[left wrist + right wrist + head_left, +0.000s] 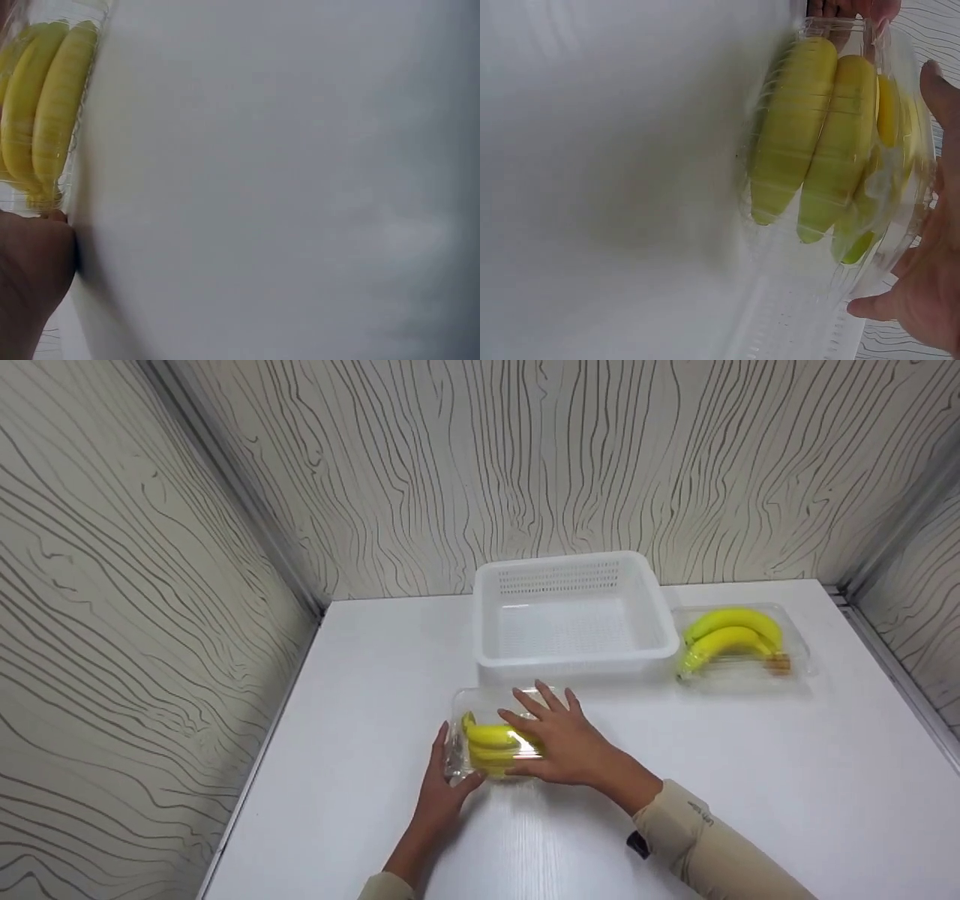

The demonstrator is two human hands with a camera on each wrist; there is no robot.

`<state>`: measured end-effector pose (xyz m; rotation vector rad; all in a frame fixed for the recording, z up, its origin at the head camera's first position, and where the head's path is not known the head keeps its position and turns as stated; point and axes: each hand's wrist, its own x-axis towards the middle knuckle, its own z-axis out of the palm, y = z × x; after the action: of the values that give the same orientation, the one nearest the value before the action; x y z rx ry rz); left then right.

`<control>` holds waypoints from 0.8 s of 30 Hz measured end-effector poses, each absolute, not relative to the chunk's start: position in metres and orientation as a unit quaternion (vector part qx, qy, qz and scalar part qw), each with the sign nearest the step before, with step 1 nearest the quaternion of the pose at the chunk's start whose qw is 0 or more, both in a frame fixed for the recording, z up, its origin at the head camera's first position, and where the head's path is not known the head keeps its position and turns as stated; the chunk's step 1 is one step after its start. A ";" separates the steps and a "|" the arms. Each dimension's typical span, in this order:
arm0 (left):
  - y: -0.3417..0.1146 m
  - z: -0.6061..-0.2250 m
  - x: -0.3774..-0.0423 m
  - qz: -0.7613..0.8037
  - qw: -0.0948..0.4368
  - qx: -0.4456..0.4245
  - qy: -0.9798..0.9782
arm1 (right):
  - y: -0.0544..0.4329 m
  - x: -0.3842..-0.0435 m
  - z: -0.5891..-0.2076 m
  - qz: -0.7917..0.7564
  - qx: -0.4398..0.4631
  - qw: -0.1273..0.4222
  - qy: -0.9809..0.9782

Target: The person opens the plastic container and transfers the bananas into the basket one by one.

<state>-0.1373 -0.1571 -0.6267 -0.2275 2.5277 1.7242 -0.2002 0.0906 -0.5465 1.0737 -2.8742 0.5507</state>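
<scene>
A clear plastic clamshell box [466, 699] with bananas [491, 736] inside lies on the white table, in front of the basket. At its left end, my left hand [440, 796] holds the corner, fingers along the side and thumb at the front. My right hand [568, 746] rests over the lid's right part with fingers spread. Through the plastic, the right wrist view shows the bananas [795, 127] side by side, with the right hand [930, 277] spread over the lid. The left wrist view catches the left hand [34, 262] against the box's end; its fingertips are hidden there.
A white plastic basket [577, 661] with perforated walls stands behind the box, near the patterned back wall. To its right lies another clear box [799, 641] with bananas [731, 641] in it. Patterned panels enclose the white table [360, 697].
</scene>
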 end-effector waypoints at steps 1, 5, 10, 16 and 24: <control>-0.157 -0.627 -0.137 0.562 0.036 -0.075 0.823 | 0.089 -0.201 -0.547 0.172 0.345 0.006 -0.923; -0.157 -0.627 -0.137 0.560 0.029 -0.078 0.825 | 0.084 -0.203 -0.550 0.157 0.346 0.007 -0.925; -0.157 -0.628 -0.136 0.561 0.030 -0.074 0.824 | 0.082 -0.201 -0.559 0.167 0.336 0.026 -0.927; -0.159 -0.626 -0.136 0.567 0.033 -0.071 0.820 | 0.081 -0.199 -0.564 0.167 0.329 0.037 -0.929; -0.159 -0.625 -0.137 0.576 0.042 -0.069 0.814 | 0.081 -0.198 -0.562 0.169 0.322 0.022 -0.931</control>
<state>-0.1365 -0.1589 -0.6253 -0.2111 2.4896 1.7609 -0.1975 0.0815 -0.5615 0.9965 -2.8854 0.5231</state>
